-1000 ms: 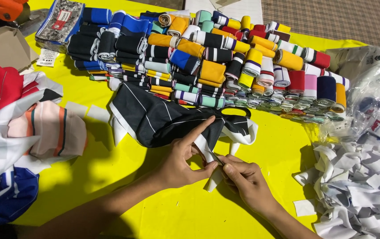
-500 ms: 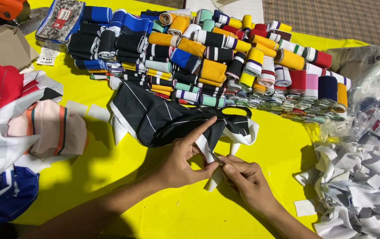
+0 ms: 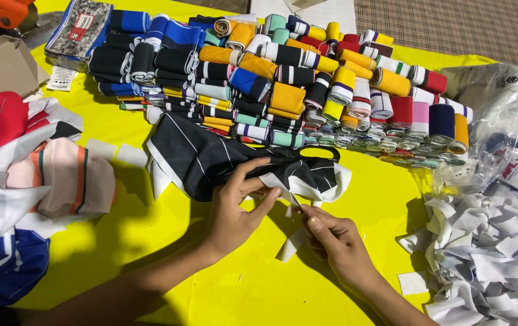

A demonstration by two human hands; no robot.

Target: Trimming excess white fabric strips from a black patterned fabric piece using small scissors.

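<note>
The black fabric piece with thin white stripes (image 3: 211, 158) lies on the yellow table (image 3: 150, 241) just in front of the person, its white-lined edge (image 3: 325, 184) turned up toward the hands. The left hand (image 3: 235, 208) pinches that edge, thumb and fingers closed on the cloth, while the right hand (image 3: 334, 238) is closed around a small thin tool (image 3: 297, 204) whose tip meets the same edge; what kind of tool it is cannot be told. Compared with 1 second ago, both hands sit in nearly the same place and the fabric has not shifted, so the work at this edge looks slow and fine rather than finished. A white fabric strip (image 3: 292, 241) lies under the right hand. Behind the piece, rows of rolled striped ribbing (image 3: 307, 84) in many colours fill the far side of the table. A heap of white fabric scraps (image 3: 488, 259) sits to the right beside clear plastic bags (image 3: 506, 133), and folded garments (image 3: 35, 175) lie to the left near a cardboard box (image 3: 2, 63).
</note>
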